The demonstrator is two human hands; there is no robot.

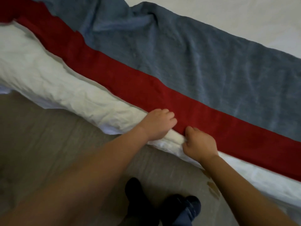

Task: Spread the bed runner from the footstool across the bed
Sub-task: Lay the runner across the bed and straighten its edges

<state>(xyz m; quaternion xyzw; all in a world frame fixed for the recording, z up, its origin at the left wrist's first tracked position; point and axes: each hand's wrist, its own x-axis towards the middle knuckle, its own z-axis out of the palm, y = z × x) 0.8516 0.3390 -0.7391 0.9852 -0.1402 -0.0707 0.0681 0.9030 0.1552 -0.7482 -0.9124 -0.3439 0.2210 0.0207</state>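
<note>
Bed runner [130,79] lies across white bed [48,82]; L hand [158,123] & R hand [199,144] close together, fingers curled, gripping runner's near red edge; far blue part rumpled.

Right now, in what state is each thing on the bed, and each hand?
Red and blue-grey fabric bed runner: laid across the bed, blue part rumpled.
White wrinkled duvet: lies under the runner.
Left hand: grips runner's near edge.
Right hand: grips the same edge.
</note>
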